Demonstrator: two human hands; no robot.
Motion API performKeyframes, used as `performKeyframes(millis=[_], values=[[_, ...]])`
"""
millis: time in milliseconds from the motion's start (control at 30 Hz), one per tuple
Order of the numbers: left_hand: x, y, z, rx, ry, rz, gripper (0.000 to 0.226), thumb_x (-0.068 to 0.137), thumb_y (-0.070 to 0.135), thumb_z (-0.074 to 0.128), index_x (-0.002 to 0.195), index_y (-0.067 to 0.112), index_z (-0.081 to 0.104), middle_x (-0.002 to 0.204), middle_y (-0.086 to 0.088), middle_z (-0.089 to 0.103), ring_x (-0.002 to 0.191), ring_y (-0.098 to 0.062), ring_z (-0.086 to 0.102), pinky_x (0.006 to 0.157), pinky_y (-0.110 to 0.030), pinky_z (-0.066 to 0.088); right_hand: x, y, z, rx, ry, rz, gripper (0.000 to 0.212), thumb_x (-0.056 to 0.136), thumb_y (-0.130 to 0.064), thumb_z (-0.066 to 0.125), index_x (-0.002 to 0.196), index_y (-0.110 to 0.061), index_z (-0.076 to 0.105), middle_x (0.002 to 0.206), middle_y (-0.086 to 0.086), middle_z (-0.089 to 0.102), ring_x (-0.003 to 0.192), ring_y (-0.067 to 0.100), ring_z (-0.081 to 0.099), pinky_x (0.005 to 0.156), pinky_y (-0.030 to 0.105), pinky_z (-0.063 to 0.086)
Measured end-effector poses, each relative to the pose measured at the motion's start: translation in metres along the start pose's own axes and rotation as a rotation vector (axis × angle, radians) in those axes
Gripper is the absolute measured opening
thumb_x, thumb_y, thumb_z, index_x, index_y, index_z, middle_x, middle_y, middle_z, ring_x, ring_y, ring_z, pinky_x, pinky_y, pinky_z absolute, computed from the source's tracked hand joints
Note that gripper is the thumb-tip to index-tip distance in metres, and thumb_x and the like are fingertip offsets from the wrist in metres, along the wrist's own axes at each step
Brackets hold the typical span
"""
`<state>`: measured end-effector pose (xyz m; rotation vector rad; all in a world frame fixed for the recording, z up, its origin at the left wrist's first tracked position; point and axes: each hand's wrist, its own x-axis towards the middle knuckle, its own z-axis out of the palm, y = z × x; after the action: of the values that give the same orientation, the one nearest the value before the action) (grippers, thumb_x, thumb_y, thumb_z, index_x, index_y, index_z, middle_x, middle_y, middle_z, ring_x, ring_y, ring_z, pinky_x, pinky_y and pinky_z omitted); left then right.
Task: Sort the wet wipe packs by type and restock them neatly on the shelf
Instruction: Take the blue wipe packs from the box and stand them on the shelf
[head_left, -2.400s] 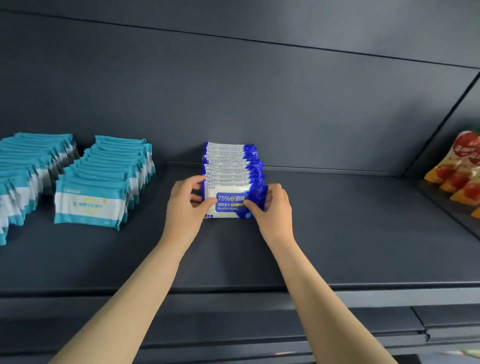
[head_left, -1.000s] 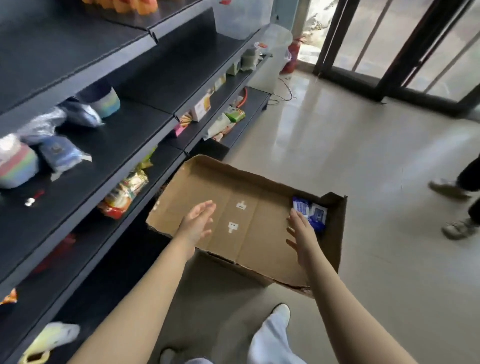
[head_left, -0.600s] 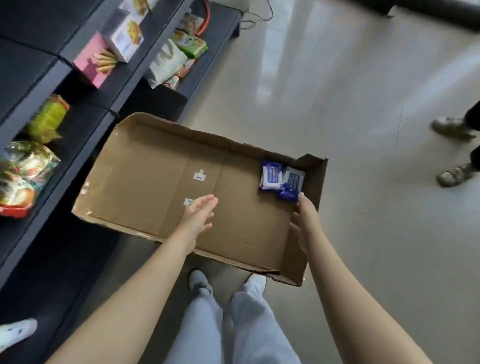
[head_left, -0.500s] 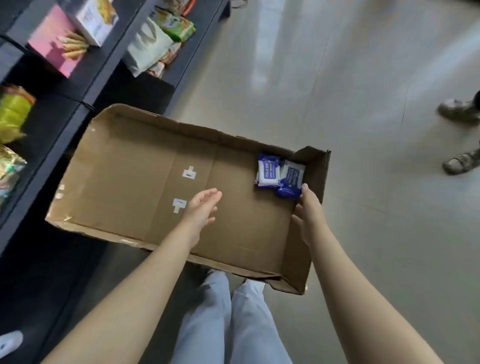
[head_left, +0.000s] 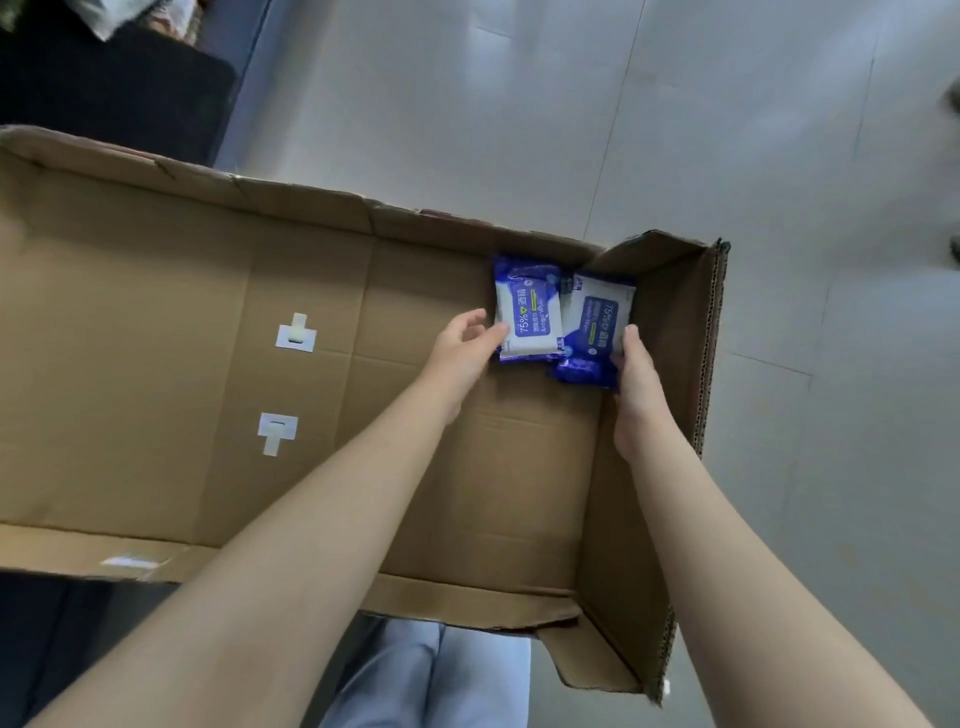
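Two packs (head_left: 527, 312) are laid side by side in the far right corner of the box (head_left: 156, 312), between the left hand (head_left: 462, 348) and the right hand (head_left: 636, 387).

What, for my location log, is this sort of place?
Probably a shop aisle: a cardboard box holding alcohol wipe packs, a pale floor, and a dark shelf with packaged goods.
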<state>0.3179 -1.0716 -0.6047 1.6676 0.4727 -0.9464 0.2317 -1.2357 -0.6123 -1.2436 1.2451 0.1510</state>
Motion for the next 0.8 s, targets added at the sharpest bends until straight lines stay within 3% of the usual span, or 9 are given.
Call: performKeyframes(millis=[67,133,233,333,433,500,633,733,800], values=[[0.012,0.001,0.008,0.009,-0.008,-0.001,0.057,0.094,0.037,0.064,0.145,0.024,0.042,0.145,0.001,0.047,0.125,-0.013,0.05,0.102,-0.029,0.042,0.005,0.005,-0.001,0.013,0.018,0.008,0.047,0.103,-0.051,0.037,0.139,-0.024,0.048,0.113,-0.01,0.063,0.096,-0.003,0.054,0.083,0.02,0.039],[0.021,0.001,0.014,0.02,-0.016,0.004,0.061,0.095,0.035,0.063,0.148,0.021,0.038,0.145,0.001,0.047,0.122,-0.011,0.051,0.095,-0.024,0.04,0.009,0.009,0.0,0.017,0.035,-0.002,0.046,0.104,-0.048,0.038,0.14,-0.022,0.048,0.115,-0.01,0.061,0.104,0.003,0.055,0.09,0.023,0.04],[0.032,-0.003,0.02,0.035,0.007,0.034,0.057,0.094,0.028,0.065,0.145,0.014,0.043,0.134,-0.002,0.056,0.105,-0.009,0.055,0.084,-0.018,0.042,0.015,0.011,0.003,0.053,0.039,-0.015,0.036,0.105,-0.042,0.038,0.137,-0.026,0.045,0.11,-0.016,0.057,0.119,0.013,0.054,0.096,0.025,0.039],[0.043,-0.01,0.021,0.063,0.052,0.091,0.05,0.091,0.022,0.069,0.136,0.014,0.049,0.12,-0.003,0.063,0.098,-0.011,0.06,0.075,-0.017,0.047,0.017,0.013,0.007,0.098,0.031,0.004,0.034,0.105,-0.043,0.036,0.136,-0.029,0.043,0.099,-0.023,0.055,0.116,0.019,0.058,0.101,0.029,0.042],[0.051,-0.015,0.017,0.105,0.1,0.094,0.034,0.091,0.016,0.068,0.121,0.018,0.053,0.104,0.0,0.064,0.097,-0.016,0.063,0.083,-0.029,0.053,0.02,0.016,0.005,0.068,0.067,0.007,0.034,0.104,-0.046,0.036,0.131,-0.028,0.048,0.097,-0.022,0.056,0.109,0.017,0.058,0.093,0.029,0.044],[0.053,-0.018,0.012,0.129,0.097,0.082,0.027,0.09,0.014,0.069,0.111,0.019,0.053,0.097,0.003,0.063,0.097,-0.018,0.064,0.089,-0.034,0.054,0.023,0.016,0.003,0.104,0.095,0.022,0.035,0.104,-0.045,0.037,0.128,-0.025,0.053,0.1,-0.019,0.059,0.105,0.013,0.057,0.078,0.022,0.042],[0.054,-0.022,0.002,0.155,0.081,0.086,0.028,0.09,0.015,0.07,0.112,0.016,0.053,0.111,-0.006,0.066,0.102,-0.018,0.066,0.089,-0.035,0.056,0.02,0.017,0.009,0.105,0.123,0.024,0.032,0.104,-0.042,0.042,0.121,-0.019,0.057,0.103,-0.007,0.066,0.087,0.005,0.059,0.063,0.017,0.039],[0.051,-0.024,-0.003,0.153,0.084,0.089,0.027,0.091,0.016,0.07,0.112,0.017,0.053,0.111,-0.005,0.066,0.101,-0.017,0.066,0.087,-0.033,0.056,0.012,0.019,0.016,0.156,0.117,0.057,0.039,0.099,-0.039,0.056,0.128,-0.013,0.054,0.113,0.005,0.069,0.101,0.018,0.068,0.084,0.028,0.056],[0.048,-0.027,-0.005,0.15,0.075,0.093,0.027,0.091,0.017,0.07,0.111,0.018,0.053,0.109,-0.003,0.066,0.099,-0.015,0.066,0.086,-0.033,0.057,0.008,0.021,0.021,0.215,0.106,0.08,0.047,0.094,-0.034,0.066,0.13,-0.009,0.052,0.116,0.01,0.069,0.104,0.022,0.07,0.094,0.037,0.056]])
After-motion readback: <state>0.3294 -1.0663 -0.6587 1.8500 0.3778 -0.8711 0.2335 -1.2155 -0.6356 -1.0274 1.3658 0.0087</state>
